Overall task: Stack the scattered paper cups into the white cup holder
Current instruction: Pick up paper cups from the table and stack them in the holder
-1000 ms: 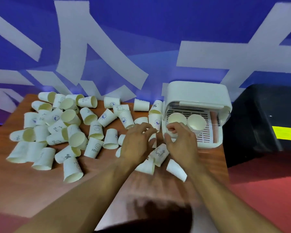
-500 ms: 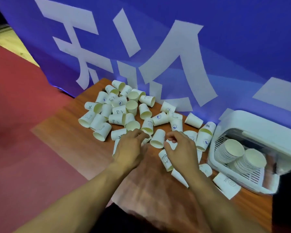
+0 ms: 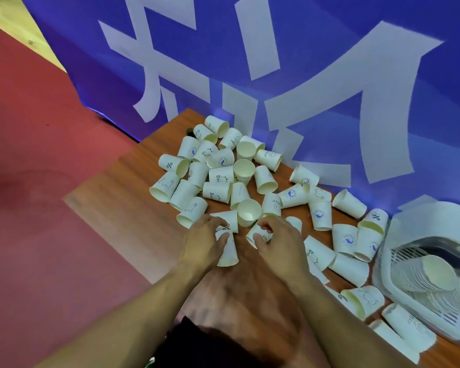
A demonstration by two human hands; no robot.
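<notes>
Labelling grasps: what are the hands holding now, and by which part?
Left hand grips a lying paper cup by its side wall near the base. Right hand pinches a HELLO-printed cup by its side wall, thumb against fingers.

Item: person, two arms in view.
Left hand (image 3: 202,243), right hand (image 3: 279,243): bare.
Forearms (image 3: 149,309): bare behind the fingers (image 3: 222,236).
Clothing: dark, near-black garment (image 3: 197,346), well behind the fingers, between the forearms.
</notes>
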